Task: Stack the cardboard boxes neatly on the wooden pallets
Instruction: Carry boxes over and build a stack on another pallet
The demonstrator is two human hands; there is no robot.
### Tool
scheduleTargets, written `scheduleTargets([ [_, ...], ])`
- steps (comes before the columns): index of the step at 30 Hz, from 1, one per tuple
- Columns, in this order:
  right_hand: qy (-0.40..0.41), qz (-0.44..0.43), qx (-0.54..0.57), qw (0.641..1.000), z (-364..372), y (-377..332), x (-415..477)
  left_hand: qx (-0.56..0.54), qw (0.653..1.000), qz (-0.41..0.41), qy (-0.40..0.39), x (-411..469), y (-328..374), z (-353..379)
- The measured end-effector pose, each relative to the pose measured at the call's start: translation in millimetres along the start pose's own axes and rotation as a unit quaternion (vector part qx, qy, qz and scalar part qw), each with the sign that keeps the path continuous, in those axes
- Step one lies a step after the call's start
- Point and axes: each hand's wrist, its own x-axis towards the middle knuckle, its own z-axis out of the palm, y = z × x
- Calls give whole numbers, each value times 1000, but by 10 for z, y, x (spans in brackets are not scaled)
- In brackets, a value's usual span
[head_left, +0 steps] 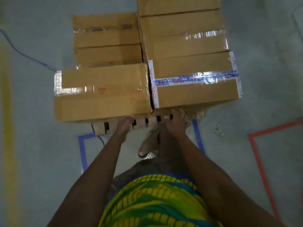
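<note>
At pallet [100, 128] near edge, under the front boxes [105, 95]: right grip [176, 122] curled on the wood; left grip [125, 123] touches there too (closure unclear, blurred).

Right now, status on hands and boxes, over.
Left grip and right grip at pallet front edge, hold unclear. Near-left box overhangs pallet leftward. Blue cable at pallet corner.

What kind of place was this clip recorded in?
Probably a warehouse or loading area: a grey concrete floor marked with a yellow line, a blue taped outline and a red taped outline, with taped cardboard boxes stacked on a wooden pallet.
</note>
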Motion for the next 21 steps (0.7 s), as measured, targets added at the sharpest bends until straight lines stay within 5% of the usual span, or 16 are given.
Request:
scheduleTargets([
  [7,-77,-96,-99,987,-395,416,-45,-250,965,-77,-6,-414,-327,377],
  [11,-141,-183,-204,951,-687,654,101,-306,949,-67,37,-575,-335,771],
  [21,-149,-262,-212,930,-1360,978,518,-422,902,-51,73,-964,-310,1724],
])
